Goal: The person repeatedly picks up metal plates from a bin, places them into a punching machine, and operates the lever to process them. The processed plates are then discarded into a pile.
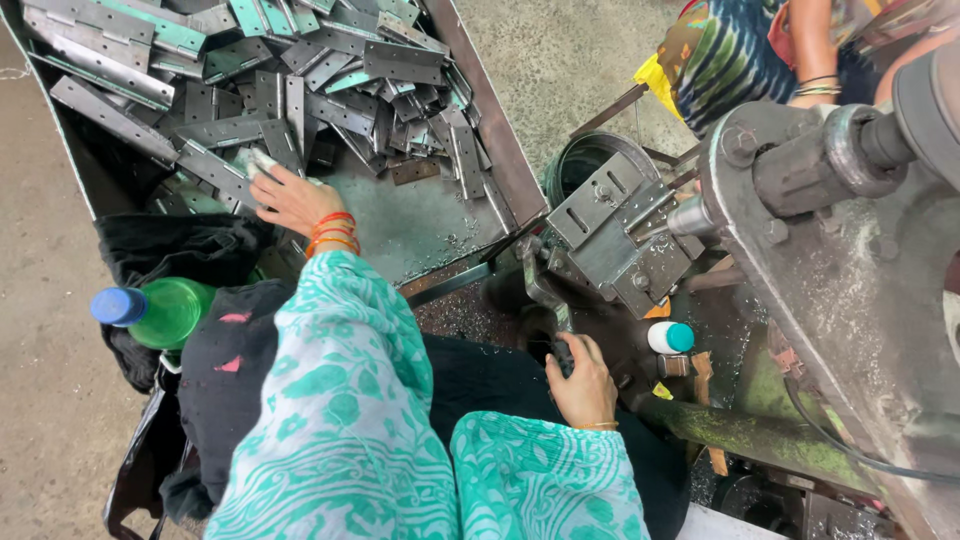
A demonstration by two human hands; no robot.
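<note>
My left hand [290, 197] reaches into a metal tray [490, 130] heaped with grey metal hinges [300, 70]; its fingers close on one hinge [252, 162] at the near edge of the heap. My right hand [583, 383] grips a dark lever handle [560, 352] at the base of a drilling machine. Just above that hand sits a steel clamp fixture [620, 235] facing the machine's spindle [820, 160]. Both forearms wear teal patterned sleeves, and red bangles ring the left wrist.
A green plastic bottle [165, 312] with a blue cap lies on dark cloth at the left. A small white bottle [668, 337] with a teal cap stands by the fixture. Another person [770, 50] in striped cloth sits at the top right. Metal shavings cover the bench.
</note>
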